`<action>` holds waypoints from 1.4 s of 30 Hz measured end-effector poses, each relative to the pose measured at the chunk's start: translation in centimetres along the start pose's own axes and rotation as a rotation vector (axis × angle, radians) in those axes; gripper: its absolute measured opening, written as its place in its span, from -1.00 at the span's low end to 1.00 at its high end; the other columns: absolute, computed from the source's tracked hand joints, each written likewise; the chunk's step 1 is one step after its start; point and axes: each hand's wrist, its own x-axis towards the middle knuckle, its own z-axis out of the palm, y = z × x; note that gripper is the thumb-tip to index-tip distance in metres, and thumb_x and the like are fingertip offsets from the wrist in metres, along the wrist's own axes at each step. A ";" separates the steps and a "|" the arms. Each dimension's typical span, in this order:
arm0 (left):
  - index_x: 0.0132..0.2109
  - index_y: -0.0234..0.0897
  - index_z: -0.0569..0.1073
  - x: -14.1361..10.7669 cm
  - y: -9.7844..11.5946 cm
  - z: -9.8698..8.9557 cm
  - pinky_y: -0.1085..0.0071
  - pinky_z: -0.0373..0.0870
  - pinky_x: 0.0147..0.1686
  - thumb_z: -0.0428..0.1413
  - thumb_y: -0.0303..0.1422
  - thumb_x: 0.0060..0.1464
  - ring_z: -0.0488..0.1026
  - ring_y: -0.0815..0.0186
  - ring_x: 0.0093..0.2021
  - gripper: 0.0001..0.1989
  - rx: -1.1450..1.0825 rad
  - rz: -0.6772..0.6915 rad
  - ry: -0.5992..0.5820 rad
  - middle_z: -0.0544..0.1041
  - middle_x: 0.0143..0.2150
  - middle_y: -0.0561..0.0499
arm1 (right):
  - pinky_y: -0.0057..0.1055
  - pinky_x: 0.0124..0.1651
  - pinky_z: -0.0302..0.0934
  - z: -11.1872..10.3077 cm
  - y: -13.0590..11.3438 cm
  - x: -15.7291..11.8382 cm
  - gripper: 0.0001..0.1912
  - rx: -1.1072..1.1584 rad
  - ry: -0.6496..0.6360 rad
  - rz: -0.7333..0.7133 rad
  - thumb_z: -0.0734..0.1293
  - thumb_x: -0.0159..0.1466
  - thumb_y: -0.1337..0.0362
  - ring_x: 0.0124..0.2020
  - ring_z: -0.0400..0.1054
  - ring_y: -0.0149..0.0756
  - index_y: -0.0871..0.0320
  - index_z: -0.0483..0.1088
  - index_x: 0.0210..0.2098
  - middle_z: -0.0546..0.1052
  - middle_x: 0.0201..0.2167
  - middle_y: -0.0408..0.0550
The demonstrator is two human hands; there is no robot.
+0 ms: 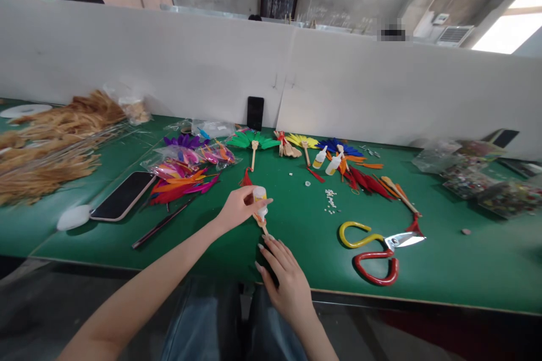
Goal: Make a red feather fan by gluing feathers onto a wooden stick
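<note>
My left hand [239,206] is closed around a small white glue bottle [259,194] with a yellow label. The bottle is tipped nozzle-down over the head of a small wooden handle [263,227], which lies on the green table. My right hand [284,276] rests beside it, fingertips at the handle's lower end; whether they grip it or only steady it is hard to see. Behind, a green feather fan [254,144] with a red tassel lies on the table, with a yellow feather fan [303,142] and a blue feather fan [339,149] to its right.
Scissors [387,242] with red and yellow handles lie right, near small white beads [331,201]. Two more glue bottles [327,161] lie behind. Left are a phone [123,196], tweezers [163,223], bagged feathers [182,172] and dried plumes [68,135]. A white partition [203,67] stands behind.
</note>
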 end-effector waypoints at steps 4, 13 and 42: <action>-0.28 -0.31 0.44 -0.2 -0.2 -0.2 0.53 0.16 -0.57 0.12 -0.09 -0.01 0.22 0.44 -0.55 -0.66 -0.022 -0.013 0.068 0.36 -0.50 0.09 | -0.15 0.15 0.19 0.0 0.0 0.0 -0.62 0.008 0.001 -0.006 0.17 0.28 0.36 0.19 0.11 -0.19 0.22 0.25 0.09 0.30 0.14 0.07; -0.28 -0.31 0.43 -0.4 -0.1 -0.5 0.53 0.13 -0.57 0.12 -0.10 -0.02 0.22 0.43 -0.55 -0.67 -0.091 -0.052 0.072 0.35 -0.51 0.09 | -0.14 0.16 0.17 0.0 0.0 0.1 -0.62 0.023 -0.015 0.003 0.17 0.28 0.37 0.19 0.11 -0.19 0.24 0.24 0.09 0.30 0.14 0.08; -0.28 -0.28 0.41 -1.1 0.3 -0.4 0.52 0.15 -0.56 0.14 -0.16 -0.01 0.20 0.45 -0.55 -0.73 0.065 0.106 0.030 0.39 -0.45 0.08 | -0.14 0.14 0.19 0.0 0.0 0.0 -0.61 0.041 0.011 0.010 0.20 0.26 0.36 0.18 0.14 -0.17 0.20 0.27 0.08 0.31 0.13 0.06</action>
